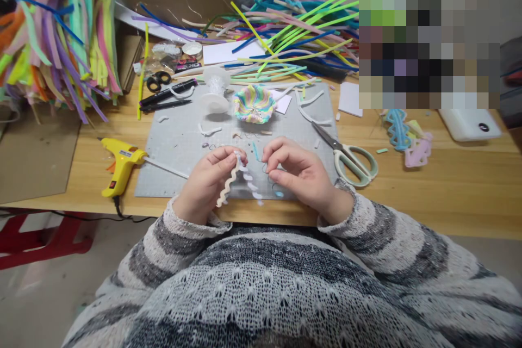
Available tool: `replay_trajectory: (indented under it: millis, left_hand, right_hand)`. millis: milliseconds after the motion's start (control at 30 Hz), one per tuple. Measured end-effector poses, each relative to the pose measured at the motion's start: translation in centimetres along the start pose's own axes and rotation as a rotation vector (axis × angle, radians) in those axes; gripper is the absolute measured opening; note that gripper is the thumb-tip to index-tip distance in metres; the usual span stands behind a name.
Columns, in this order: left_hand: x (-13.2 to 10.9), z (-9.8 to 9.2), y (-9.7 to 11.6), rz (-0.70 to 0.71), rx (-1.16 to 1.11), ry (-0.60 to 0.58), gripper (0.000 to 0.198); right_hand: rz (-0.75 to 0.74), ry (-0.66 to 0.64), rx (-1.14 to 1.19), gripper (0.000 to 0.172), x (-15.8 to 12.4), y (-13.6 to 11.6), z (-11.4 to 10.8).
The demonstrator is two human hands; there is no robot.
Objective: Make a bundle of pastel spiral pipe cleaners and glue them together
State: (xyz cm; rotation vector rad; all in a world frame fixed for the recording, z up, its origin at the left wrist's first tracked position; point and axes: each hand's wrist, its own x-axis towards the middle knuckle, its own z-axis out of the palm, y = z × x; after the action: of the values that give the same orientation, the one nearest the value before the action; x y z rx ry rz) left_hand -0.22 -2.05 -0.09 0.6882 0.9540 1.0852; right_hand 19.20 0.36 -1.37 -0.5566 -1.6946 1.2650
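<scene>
My left hand (210, 176) is closed, its thumb and fingers pinching crimped pipe cleaners above the mat's front edge. A cream wavy pipe cleaner (227, 187) hangs down from the pinch, and a pale lavender one (250, 182) slants off to the right. My right hand (299, 171) is a short way to the right, fingers curled towards the thumb; whatever is between the tips is too fine to make out. Beyond both hands a ruffled pastel pipe-cleaner piece (253, 106) rests on the grey cutting mat (163, 144), beside a spool of clear line (215, 91).
Scissors (346, 155) lie at the mat's right edge. A yellow glue gun (122, 166) with a cord lies on the left. Black-handled scissors (158, 82) and markers (167, 93) are behind it. Bundled pipe cleaners (61, 38) stand at left; loose green ones (310, 24) pile at the back.
</scene>
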Motion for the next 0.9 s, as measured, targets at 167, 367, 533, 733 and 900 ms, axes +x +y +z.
replay_trajectory:
  millis: [167,367,533,733,900]
  left_hand:
    - [0.14,-0.30,-0.10,-0.031,-0.085,-0.087,0.021]
    - [0.15,-0.38,-0.12,-0.121,-0.112,-0.078,0.028]
    - [0.19,-0.40,-0.09,-0.112,-0.099,-0.063,0.030]
    - [0.21,-0.38,0.03,-0.135,-0.092,-0.086,0.031]
    - [0.22,-0.30,0.03,-0.130,-0.091,-0.079,0.030]
  right_hand:
    - [-0.003,-0.024,-0.033,0.003,0.20,-0.05,0.14]
    - [-0.058,-0.089,-0.107,0.002,0.15,-0.30,0.39]
    - [-0.057,-0.101,-0.144,0.002,0.15,-0.16,0.48]
    - [-0.044,-0.102,-0.169,0.003,0.22,-0.25,0.47]
    - [-0.041,-0.117,-0.170,0.003,0.25,-0.17,0.52]
